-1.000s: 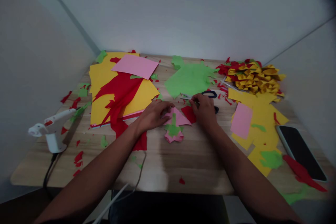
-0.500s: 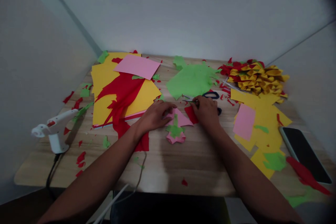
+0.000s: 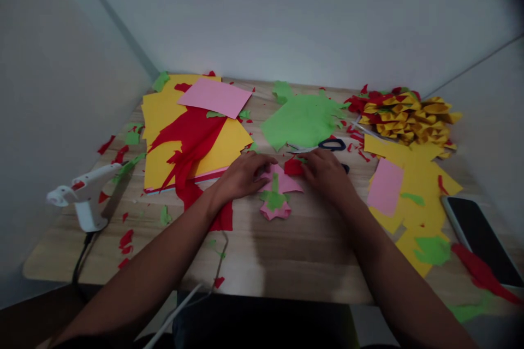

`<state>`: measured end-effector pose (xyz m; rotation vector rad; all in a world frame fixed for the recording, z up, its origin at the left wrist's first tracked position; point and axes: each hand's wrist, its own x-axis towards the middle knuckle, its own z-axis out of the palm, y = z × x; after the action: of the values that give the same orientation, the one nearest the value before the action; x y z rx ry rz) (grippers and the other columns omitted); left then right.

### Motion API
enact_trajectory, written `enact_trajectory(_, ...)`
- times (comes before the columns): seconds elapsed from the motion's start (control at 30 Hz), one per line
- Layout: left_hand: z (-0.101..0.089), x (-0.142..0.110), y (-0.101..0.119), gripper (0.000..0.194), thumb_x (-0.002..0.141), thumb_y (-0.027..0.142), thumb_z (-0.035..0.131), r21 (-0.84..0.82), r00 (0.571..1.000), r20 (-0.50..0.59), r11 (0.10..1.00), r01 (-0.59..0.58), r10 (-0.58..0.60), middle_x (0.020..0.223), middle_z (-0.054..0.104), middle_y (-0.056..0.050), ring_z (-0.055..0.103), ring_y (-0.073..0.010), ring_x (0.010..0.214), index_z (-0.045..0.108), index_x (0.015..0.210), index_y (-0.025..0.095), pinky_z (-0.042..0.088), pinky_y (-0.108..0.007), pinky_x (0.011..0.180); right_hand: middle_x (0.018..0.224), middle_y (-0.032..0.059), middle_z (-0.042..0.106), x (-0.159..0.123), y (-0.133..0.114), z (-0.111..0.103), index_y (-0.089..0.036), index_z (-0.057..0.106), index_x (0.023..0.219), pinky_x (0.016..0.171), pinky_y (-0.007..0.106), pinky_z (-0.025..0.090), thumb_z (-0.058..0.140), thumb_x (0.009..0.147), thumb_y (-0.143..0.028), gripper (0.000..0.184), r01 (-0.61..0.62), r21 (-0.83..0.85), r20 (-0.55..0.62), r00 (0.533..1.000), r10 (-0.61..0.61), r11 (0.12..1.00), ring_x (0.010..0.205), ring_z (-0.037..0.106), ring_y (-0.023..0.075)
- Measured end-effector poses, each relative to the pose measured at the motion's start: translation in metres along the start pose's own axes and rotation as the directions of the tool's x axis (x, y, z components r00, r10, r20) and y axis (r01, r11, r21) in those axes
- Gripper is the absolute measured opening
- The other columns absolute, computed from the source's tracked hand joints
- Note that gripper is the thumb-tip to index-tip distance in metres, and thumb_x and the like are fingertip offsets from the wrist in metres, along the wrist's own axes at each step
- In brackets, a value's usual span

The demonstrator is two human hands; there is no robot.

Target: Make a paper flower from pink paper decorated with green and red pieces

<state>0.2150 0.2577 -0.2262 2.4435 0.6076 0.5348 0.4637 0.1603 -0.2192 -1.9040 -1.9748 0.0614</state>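
Note:
A pink paper cut-out (image 3: 291, 184) with green paper (image 3: 273, 198) laid over it lies in front of me, its lower end shaped like a small flower. My left hand (image 3: 247, 174) is curled at its left edge, thumb and fingers touching the paper. Beside its upper right side is a small red paper piece (image 3: 293, 167), with the fingertips of my right hand (image 3: 325, 172) closed at its right end. Scissors (image 3: 332, 145) lie just beyond my right hand, which partly hides them. A green paper sheet (image 3: 301, 120) with torn edges lies behind the scissors.
At left are a white glue gun (image 3: 88, 196) with a cord, and stacked yellow sheets (image 3: 158, 142) under red crepe paper (image 3: 192, 136) and a pink sheet (image 3: 215, 97). Yellow ruffled paper (image 3: 409, 120), yellow pieces (image 3: 426, 185) and a phone (image 3: 483, 240) occupy the right side.
My right hand has come off the scissors to the red paper piece, which has turned and shifted slightly. My left hand stays at the pink paper. The view has tilted a little.

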Motion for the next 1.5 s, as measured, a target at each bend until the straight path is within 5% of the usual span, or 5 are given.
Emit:
enact_trajectory(0.4,0.0,-0.001,0.0,0.041,0.086,0.024,0.069,-0.01,1.0,0.004,1.0,0.002,-0.002,0.098,0.068,-0.004,0.06,-0.0202,0.093,0.061,0.127,0.021,0.047,-0.036,0.087,0.097,0.0113,0.073,0.002,-0.009,0.005,-0.018,0.07,0.107,0.08,0.039,0.046,0.062,0.089,-0.025,0.02,-0.173,0.011,0.189,0.968,0.168,0.985,0.09,0.065,0.0276)
enact_trajectory(0.57,0.001,-0.001,0.0,0.038,0.088,0.027,0.068,-0.021,0.999,-0.043,1.0,0.009,-0.01,0.1,0.068,-0.004,0.06,-0.0186,0.088,0.061,0.125,0.021,0.048,-0.035,0.085,0.084,0.0059,0.065,0.002,-0.012,0.005,-0.021,0.061,0.081,0.072,0.032,0.044,0.064,0.079,-0.022,0.004,-0.158,0.272,-0.033,0.984,0.173,0.949,0.079,0.059,0.0209)
enact_trajectory(0.73,0.0,0.001,0.002,0.025,0.093,0.033,0.064,-0.064,0.993,-0.118,0.998,0.0,-0.007,0.099,0.068,-0.004,0.056,-0.015,0.076,0.063,0.115,0.021,0.047,-0.033,0.081,0.077,0.0003,0.061,0.004,-0.03,0.003,-0.022,0.058,0.079,0.067,0.029,0.043,0.068,0.082,-0.035,0.017,-0.074,0.676,-0.157,0.958,0.241,0.733,0.068,0.051,0.0146)
enact_trajectory(0.93,-0.001,0.003,0.003,0.022,0.087,0.026,0.065,-0.006,0.998,-0.067,1.0,-0.016,0.015,0.09,0.065,-0.003,0.057,-0.018,0.082,0.061,0.108,0.02,0.046,-0.034,0.081,0.063,-0.0048,0.054,0.007,-0.035,0.019,-0.023,0.051,0.076,0.053,0.025,0.038,0.074,0.075,-0.041,0.029,-0.238,0.872,0.108,0.946,0.306,0.428,0.056,0.047,0.0118)
enact_trajectory(1.5,0.0,0.003,0.001,0.008,0.084,0.02,0.061,0.057,1.0,-0.006,0.998,-0.005,0.005,0.085,0.064,-0.002,0.057,-0.0186,0.082,0.059,0.092,0.02,0.042,-0.033,0.08,0.082,0.0023,0.072,0.007,-0.028,0.03,-0.022,0.067,0.105,0.072,0.032,0.051,0.068,0.084,-0.028,0.022,-0.239,0.514,0.112,0.971,0.211,0.824,0.074,0.067,0.0193)
